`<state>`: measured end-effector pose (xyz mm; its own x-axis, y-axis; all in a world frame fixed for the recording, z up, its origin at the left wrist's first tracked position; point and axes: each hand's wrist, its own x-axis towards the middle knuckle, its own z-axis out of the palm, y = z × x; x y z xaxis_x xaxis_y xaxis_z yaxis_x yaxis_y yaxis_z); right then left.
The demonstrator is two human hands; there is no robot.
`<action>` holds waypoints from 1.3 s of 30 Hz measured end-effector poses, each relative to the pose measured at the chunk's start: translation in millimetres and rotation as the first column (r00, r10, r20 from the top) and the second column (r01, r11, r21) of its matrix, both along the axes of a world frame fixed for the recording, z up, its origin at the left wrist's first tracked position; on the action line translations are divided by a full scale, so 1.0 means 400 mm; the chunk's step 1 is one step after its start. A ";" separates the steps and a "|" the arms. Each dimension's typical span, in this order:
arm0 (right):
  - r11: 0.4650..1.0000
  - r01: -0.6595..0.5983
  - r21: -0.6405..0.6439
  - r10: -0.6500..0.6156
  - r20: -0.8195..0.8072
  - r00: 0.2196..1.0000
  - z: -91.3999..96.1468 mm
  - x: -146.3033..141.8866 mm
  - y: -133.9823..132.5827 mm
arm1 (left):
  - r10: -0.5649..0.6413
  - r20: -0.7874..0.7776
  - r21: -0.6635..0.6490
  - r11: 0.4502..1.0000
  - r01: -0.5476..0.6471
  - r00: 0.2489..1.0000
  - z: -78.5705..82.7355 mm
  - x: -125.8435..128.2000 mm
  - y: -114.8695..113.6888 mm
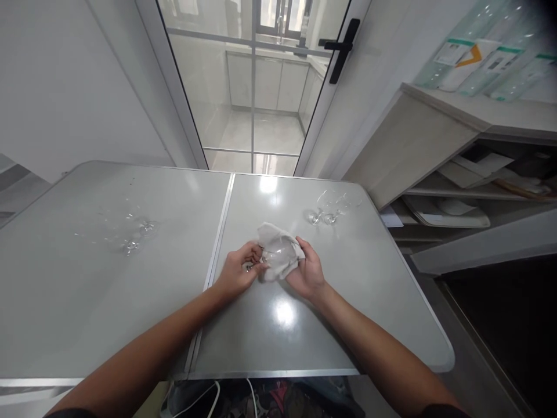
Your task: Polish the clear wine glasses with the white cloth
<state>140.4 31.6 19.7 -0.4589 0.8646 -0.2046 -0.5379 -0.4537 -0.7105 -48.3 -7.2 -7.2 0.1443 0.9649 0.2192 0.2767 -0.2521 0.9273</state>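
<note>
Above the right half of the table, my left hand (243, 266) pinches the stem end of a clear stemmed glass (281, 253), which lies tilted sideways. A white cloth (273, 233) wraps around and under the glass's bowl. My right hand (308, 270) cups the cloth and bowl from the right, thumb on top and fingers partly hidden beneath. Beyond my right hand, clear stemmed glasses (329, 218) rest on the table. More clear glassware (131, 246) sits on the left half, its outlines hard to make out.
The grey table (243, 342) has a metal seam (221, 226) down its middle. Behind it is a glazed door (278, 133) with a black handle (343, 46). Shelving (444, 130) on the right bears plastic bottles (461, 64). White cables (216, 397) hang below the table's front edge.
</note>
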 end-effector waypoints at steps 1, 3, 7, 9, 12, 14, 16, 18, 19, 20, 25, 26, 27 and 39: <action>1.000 -0.025 0.001 0.025 -0.011 1.000 -0.003 -0.005 -0.003 | 0.003 0.079 -0.052 0.999 0.001 0.997 0.000 0.005 0.002; 0.997 -0.073 0.034 0.073 -0.007 0.997 -0.012 -0.014 -0.011 | 0.016 0.209 -0.131 0.991 0.012 0.978 -0.005 0.015 0.005; 0.987 -0.101 0.129 0.100 0.016 0.995 -0.034 -0.028 -0.030 | 0.032 0.366 -0.189 0.981 0.040 0.930 -0.027 0.025 0.007; 0.980 -0.123 0.157 0.123 0.004 0.992 -0.040 -0.031 -0.037 | 0.037 0.409 -0.213 0.976 0.056 0.912 -0.037 0.025 0.009; 0.972 -0.173 0.157 0.179 -0.029 0.983 -0.040 -0.026 -0.038 | 0.049 0.455 -0.250 0.965 0.075 0.889 -0.043 0.023 0.012; 0.965 -0.208 0.157 0.216 -0.030 0.976 -0.039 -0.021 -0.034 | 0.068 0.489 -0.262 0.962 0.072 0.870 -0.045 0.026 0.014; 0.955 -0.237 0.179 0.241 -0.002 0.970 -0.043 -0.020 -0.030 | 0.106 0.519 -0.276 0.960 0.049 0.848 -0.047 0.030 0.015; 0.948 -0.221 0.229 0.216 0.050 0.975 -0.053 -0.027 -0.028 | 0.133 0.525 -0.306 0.951 0.041 0.841 -0.049 0.032 0.014; 0.946 -0.194 0.259 0.178 0.082 0.981 -0.058 -0.033 -0.027 | 0.135 0.521 -0.322 0.946 0.047 0.843 -0.050 0.032 0.014; 0.944 -0.160 0.288 0.132 0.116 0.984 -0.063 -0.039 -0.026 | 0.134 0.514 -0.335 0.941 0.054 0.847 -0.050 0.032 0.012; 0.936 -0.159 0.315 0.089 0.226 0.970 -0.069 -0.045 -0.022 | 0.080 0.513 -0.304 0.948 0.094 0.855 -0.031 0.018 0.004; 0.941 -0.169 0.292 0.104 0.226 0.969 -0.067 -0.042 -0.021 | 0.060 0.538 -0.273 0.956 0.107 0.841 -0.024 0.015 0.003; 0.951 -0.176 0.256 0.121 0.219 0.968 -0.065 -0.038 -0.021 | 0.039 0.576 -0.239 0.963 0.123 0.816 -0.017 0.013 0.004; 0.861 -0.400 0.315 0.175 0.555 0.813 -0.037 -0.009 -0.017 | 0.019 0.658 -0.141 0.985 0.098 0.753 -0.021 0.010 0.011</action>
